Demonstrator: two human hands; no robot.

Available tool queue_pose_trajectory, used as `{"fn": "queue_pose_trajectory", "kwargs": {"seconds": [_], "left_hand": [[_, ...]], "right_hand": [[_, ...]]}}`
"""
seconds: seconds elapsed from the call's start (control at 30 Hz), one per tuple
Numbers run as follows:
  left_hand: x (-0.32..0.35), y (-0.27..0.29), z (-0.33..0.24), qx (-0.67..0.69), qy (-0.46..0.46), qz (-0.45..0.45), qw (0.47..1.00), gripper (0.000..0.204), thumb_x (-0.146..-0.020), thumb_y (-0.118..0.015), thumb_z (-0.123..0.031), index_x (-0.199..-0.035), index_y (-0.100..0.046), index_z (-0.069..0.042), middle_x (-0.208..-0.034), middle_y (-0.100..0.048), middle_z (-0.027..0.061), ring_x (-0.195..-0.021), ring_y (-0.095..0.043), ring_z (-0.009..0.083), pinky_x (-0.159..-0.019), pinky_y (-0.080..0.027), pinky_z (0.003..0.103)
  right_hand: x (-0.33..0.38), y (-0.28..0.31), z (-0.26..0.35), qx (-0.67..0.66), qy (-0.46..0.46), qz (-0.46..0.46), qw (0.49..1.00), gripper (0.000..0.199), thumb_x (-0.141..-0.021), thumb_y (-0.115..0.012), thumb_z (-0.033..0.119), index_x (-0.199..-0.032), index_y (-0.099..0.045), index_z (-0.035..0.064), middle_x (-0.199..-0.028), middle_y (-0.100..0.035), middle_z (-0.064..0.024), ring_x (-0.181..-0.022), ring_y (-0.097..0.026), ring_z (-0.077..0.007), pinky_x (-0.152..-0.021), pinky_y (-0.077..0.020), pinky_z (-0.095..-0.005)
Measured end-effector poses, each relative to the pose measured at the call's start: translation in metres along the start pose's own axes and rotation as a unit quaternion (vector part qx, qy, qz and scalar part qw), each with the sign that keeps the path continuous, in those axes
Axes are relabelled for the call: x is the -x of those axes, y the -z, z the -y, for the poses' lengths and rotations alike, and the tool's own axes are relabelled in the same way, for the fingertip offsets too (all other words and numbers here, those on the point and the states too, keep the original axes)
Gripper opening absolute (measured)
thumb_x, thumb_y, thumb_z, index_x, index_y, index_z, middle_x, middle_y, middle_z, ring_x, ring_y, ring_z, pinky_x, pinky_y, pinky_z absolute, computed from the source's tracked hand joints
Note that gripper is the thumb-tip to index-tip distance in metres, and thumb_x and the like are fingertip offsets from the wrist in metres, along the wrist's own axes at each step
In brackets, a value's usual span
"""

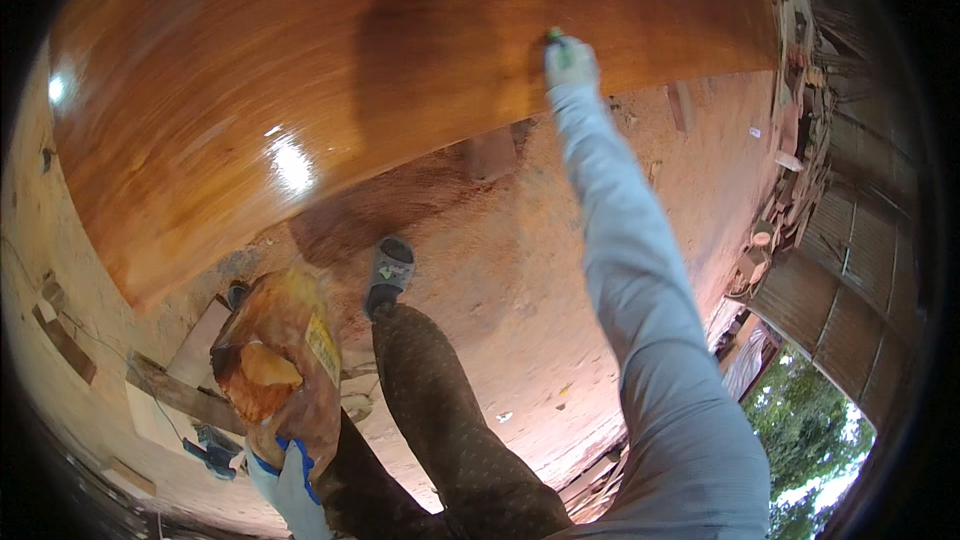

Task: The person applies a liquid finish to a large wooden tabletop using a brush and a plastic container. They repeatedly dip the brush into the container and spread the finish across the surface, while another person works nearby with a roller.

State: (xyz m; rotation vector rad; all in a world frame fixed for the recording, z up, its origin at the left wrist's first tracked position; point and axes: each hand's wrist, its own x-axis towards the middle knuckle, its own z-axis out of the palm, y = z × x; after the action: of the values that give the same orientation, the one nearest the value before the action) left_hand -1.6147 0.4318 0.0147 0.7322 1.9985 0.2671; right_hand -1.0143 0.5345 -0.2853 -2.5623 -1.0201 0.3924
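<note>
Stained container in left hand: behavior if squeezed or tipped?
The container likely gives when squeezed: its walls look like thin plastic. Its smeared, shiny surface may be slick or tacky. Tipping may spill any contents, as it appears open.

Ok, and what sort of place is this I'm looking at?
Probably a woodworking yard or open-sided shed: a large glossy brown wood panel lies over dusty reddish ground, wood pieces are piled along the right, and ribbed sheeting there gives way to foliage.
</note>
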Motion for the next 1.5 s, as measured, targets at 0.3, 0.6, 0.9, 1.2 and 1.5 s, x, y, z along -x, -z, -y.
{"fn": "queue_pose_trajectory", "kwargs": {"seconds": [0.3, 0.6, 0.9, 1.2, 1.5], "left_hand": [[-0.014, 0.058, 0.0, 0.115, 0.045, 0.003, 0.992, 0.051, -0.086, -0.063, -0.002, -0.134, -0.045, -0.002, -0.097, -0.053, 0.0019, -0.076, -0.05, 0.0076, -0.066, -0.044, 0.022], [-0.05, 0.152, 0.043, 0.068, 0.043, -0.013, 0.997, 0.052, -0.087, -0.061, -0.003, -0.136, -0.045, 0.0, -0.107, -0.053, 0.004, -0.087, -0.051, 0.0099, -0.074, -0.044, 0.024], [-0.091, 0.251, 0.078, 0.1, 0.075, -0.069, 0.99, 0.051, -0.084, -0.064, -0.003, -0.132, -0.047, 0.0, -0.099, -0.052, 0.0032, -0.075, -0.049, 0.0083, -0.065, -0.042, 0.022], [-0.117, 0.301, 0.089, 0.085, 0.075, -0.123, 0.986, 0.046, -0.085, -0.066, -0.004, -0.128, -0.05, 0.001, -0.094, -0.053, 0.0033, -0.075, -0.05, 0.0085, -0.063, -0.041, 0.023], [-0.162, 0.296, 0.001, -0.252, -0.159, -0.034, 0.954, 0.031, -0.086, -0.068, -0.02, -0.108, -0.056, -0.002, -0.075, -0.062, 0.0159, -0.058, -0.057, 0.0265, -0.059, -0.047, 0.04]], "right_hand": [[0.327, -0.163, 0.32, -0.38, 0.157, 0.156, 0.898, 0.026, -0.086, -0.063, 0.015, -0.111, -0.062, 0.0085, -0.093, -0.06, -0.0162, -0.082, -0.06, -0.0319, -0.074, -0.0515, -0.0388], [0.236, -0.085, 0.142, -0.087, 0.071, -0.006, 0.994, 0.023, -0.094, -0.054, 0.013, -0.105, -0.067, -0.0023, -0.095, -0.065, -0.008, -0.075, -0.058, -0.0132, -0.064, -0.0483, -0.0293], [0.487, -0.244, 0.492, -0.288, 0.25, 0.125, 0.916, 0.03, -0.091, -0.055, 0.016, -0.118, -0.056, 0.0042, -0.102, -0.055, -0.0172, -0.091, -0.058, -0.0341, -0.074, -0.0513, -0.0411], [0.422, -0.218, 0.404, -0.425, -0.028, 0.22, 0.877, 0.021, -0.093, -0.062, 0.01, -0.114, -0.064, 0.005, -0.106, -0.065, -0.0065, -0.09, -0.062, -0.0157, -0.084, -0.0528, -0.0337], [0.361, -0.094, 0.297, -0.462, -0.046, 0.115, 0.878, 0.026, -0.097, -0.056, 0.005, -0.121, -0.057, -0.0031, -0.115, -0.063, -0.0148, -0.093, -0.067, -0.0244, -0.083, -0.0588, -0.0384]]}}
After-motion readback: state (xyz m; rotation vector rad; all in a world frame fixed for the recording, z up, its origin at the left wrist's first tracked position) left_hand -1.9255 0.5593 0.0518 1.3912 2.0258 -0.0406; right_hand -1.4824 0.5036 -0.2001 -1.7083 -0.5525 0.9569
